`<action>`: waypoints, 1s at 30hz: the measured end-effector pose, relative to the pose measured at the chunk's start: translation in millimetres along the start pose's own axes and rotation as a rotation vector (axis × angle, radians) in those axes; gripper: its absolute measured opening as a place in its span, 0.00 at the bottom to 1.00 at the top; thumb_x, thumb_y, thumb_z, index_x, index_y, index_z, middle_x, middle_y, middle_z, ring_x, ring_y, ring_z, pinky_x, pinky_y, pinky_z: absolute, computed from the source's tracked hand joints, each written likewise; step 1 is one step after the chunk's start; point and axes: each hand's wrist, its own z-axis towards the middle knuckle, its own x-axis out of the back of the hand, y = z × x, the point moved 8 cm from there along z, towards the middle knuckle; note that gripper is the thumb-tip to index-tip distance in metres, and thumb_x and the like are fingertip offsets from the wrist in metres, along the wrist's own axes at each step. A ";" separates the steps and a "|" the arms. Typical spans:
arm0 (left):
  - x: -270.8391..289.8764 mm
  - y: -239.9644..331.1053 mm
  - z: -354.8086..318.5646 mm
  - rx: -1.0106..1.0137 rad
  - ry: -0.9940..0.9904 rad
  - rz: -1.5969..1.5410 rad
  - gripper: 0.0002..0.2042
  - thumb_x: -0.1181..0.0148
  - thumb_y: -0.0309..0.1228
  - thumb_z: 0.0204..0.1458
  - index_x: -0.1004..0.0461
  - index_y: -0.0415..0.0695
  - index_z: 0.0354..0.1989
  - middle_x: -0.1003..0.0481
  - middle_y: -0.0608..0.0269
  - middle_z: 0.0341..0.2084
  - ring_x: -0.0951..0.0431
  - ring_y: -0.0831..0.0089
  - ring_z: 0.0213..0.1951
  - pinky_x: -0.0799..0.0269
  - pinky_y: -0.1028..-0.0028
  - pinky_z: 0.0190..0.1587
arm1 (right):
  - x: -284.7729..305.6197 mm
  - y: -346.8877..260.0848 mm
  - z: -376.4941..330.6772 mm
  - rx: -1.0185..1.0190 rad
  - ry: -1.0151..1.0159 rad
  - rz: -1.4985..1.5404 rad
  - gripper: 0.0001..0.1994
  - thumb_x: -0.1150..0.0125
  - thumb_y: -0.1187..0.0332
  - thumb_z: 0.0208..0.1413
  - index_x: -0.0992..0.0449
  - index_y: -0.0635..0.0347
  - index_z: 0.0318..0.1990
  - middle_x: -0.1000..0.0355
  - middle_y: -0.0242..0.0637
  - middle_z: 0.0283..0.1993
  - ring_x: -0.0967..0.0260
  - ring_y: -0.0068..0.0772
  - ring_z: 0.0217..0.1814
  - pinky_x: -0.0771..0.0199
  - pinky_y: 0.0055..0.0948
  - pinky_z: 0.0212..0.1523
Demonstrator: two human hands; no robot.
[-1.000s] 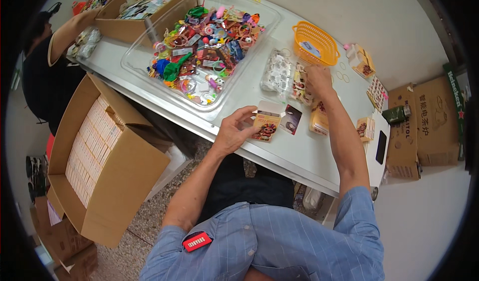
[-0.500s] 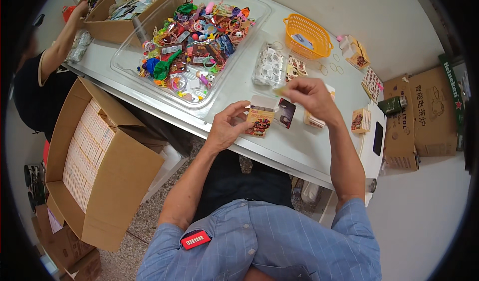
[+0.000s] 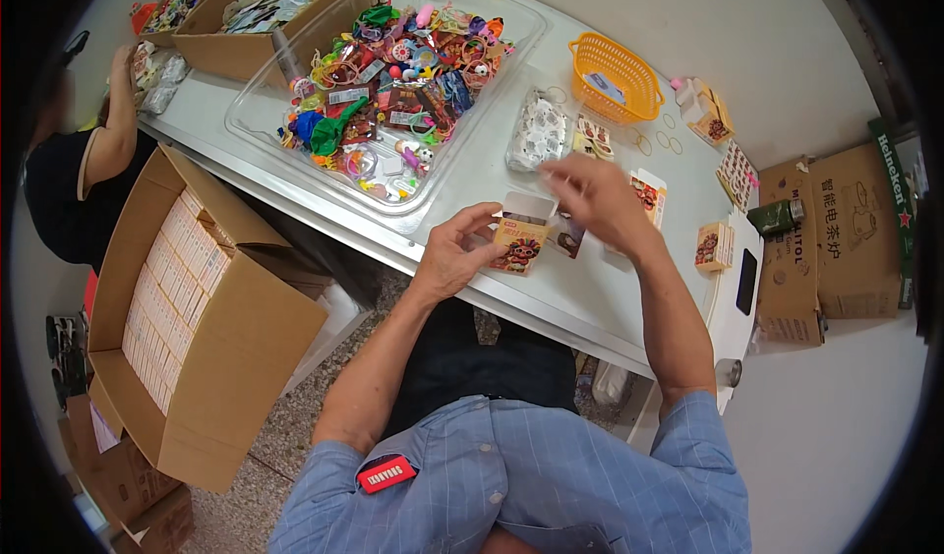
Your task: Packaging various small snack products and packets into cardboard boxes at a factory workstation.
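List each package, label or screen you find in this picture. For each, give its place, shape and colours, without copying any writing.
Small open carton: in the left hand, tan with a cartoon picture, flap up.
Small printed boxes: right of the right hand, tan and upright.
Large cardboard box: on the floor at left, brown, filled with rows of pale packs.
Dark phone: table's right edge, screen black.

Small box [image 3: 518, 243] — glossy printed card
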 end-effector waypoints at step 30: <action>1.2 4.4 2.2 0.019 -0.009 0.069 0.28 0.30 0.20 0.49 0.31 0.37 0.61 0.21 0.58 0.49 0.25 0.80 0.41 0.28 0.83 0.38 | -4.0 122.9 125.9 -0.176 0.243 -0.670 0.13 0.44 0.64 0.50 0.16 0.63 0.31 0.23 0.56 0.29 0.23 0.56 0.34 0.26 0.50 0.43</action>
